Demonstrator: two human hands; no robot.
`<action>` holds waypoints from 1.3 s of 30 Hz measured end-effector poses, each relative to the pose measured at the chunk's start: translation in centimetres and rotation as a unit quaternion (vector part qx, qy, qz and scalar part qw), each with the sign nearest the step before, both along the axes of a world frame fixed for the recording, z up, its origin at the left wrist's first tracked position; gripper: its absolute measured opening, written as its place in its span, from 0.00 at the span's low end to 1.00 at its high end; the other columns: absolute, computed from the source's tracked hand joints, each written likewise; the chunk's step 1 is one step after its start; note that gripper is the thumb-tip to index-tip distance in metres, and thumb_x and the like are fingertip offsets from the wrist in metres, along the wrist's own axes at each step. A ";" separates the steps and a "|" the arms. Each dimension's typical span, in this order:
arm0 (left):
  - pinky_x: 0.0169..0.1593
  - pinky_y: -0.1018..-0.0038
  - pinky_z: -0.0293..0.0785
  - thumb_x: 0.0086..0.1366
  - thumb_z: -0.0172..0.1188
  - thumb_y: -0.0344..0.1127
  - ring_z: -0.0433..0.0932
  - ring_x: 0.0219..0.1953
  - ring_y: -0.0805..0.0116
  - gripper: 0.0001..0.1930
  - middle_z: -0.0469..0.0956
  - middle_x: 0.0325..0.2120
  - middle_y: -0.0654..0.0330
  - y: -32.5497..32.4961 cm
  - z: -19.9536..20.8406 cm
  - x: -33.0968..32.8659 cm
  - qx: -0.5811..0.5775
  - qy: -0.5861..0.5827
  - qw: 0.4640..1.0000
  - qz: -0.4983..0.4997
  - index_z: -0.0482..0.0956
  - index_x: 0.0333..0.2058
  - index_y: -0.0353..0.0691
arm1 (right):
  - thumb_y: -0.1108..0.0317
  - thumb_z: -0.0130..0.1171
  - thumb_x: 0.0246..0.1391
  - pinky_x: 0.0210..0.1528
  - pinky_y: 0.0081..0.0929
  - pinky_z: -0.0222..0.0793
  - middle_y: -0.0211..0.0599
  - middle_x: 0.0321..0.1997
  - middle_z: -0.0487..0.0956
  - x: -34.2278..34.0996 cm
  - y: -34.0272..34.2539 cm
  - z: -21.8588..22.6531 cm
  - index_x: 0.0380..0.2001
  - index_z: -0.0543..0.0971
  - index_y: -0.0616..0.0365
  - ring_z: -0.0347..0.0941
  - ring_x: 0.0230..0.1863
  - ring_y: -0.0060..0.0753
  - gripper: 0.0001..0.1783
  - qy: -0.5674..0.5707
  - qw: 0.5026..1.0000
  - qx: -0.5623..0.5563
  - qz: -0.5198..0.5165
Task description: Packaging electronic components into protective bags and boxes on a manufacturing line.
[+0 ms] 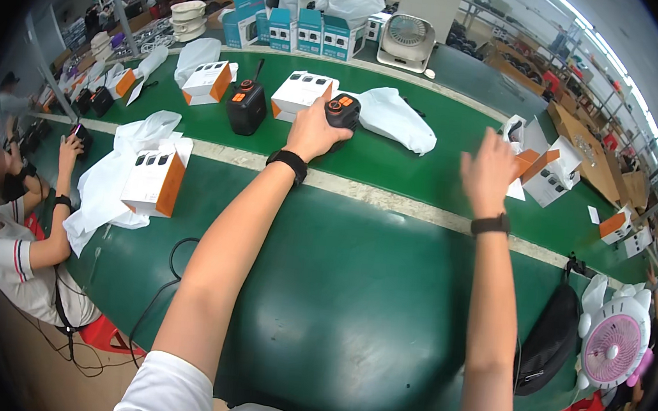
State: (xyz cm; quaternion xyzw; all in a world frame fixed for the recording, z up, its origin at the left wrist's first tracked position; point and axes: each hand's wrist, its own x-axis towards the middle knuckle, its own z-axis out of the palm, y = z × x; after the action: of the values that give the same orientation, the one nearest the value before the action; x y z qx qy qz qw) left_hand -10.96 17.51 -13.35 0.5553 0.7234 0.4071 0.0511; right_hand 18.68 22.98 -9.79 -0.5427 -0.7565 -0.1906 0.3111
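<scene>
A boxy black-and-orange device is sitting between your pinching left fingers.
Your right fingers, too blurred to judge, are hovering beside an open white-and-orange cardboard box.

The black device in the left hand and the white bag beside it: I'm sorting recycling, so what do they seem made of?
The black device: probably hard plastic, mostly matt, judging by its rigid moulded shape.
The white bag: likely thin plastic or foam sheet with a soft sheen, judging by its creases.
</scene>
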 end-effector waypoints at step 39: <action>0.49 0.65 0.67 0.40 0.50 0.24 0.73 0.47 0.44 0.05 0.71 0.49 0.38 -11.2 13.2 12.3 0.239 0.181 0.889 -0.346 0.74 0.19 0.33 | 0.70 0.68 0.44 0.44 0.25 0.73 0.35 0.41 0.78 2.8 -10.7 10.8 0.44 0.72 0.66 0.75 0.40 0.24 0.24 0.590 0.511 -0.325 0.534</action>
State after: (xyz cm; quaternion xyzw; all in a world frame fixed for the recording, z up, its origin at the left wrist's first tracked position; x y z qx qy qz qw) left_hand 1.32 6.26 -0.16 0.8300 0.3629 0.4164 -0.0776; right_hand 21.53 12.29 1.04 -0.0870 -0.5548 0.6348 0.5308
